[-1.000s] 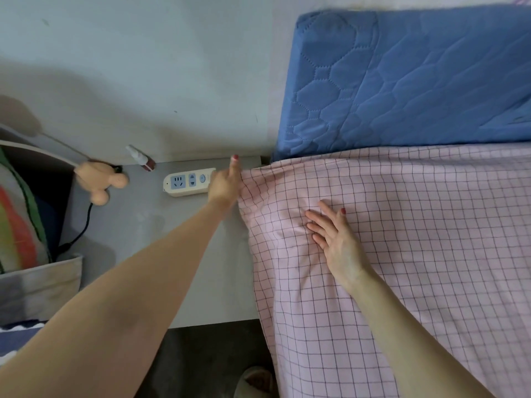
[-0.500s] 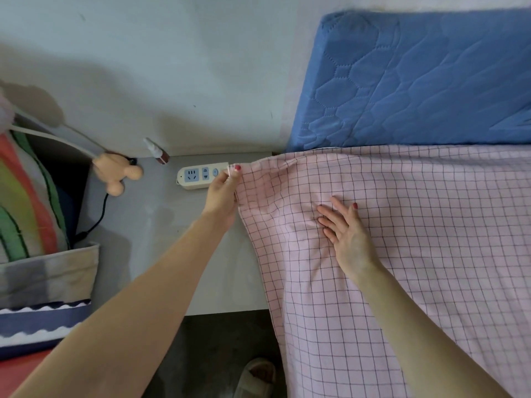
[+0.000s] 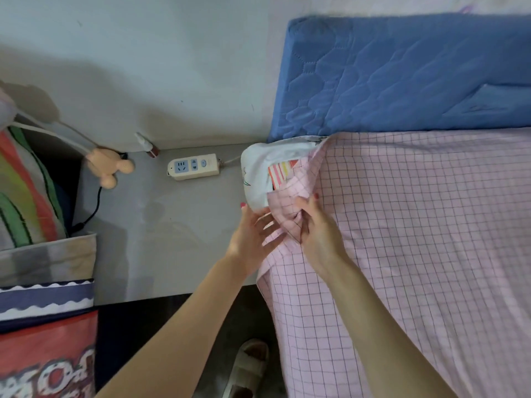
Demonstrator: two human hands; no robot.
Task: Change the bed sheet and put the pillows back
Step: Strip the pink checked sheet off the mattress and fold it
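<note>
We note the pink checked sheet (image 3: 416,239) spread over the bed, its corner folded back off the white mattress corner (image 3: 258,173), right hand (image 3: 319,231) pinching that fold, left hand (image 3: 253,239) open-fingered beneath it.

Bed (image 3: 253,173): my pink checked sheet (image 3: 416,239) over it. Grey bedside surface (image 3: 178,231), left: power strip (image 3: 193,166), far edge.
</note>
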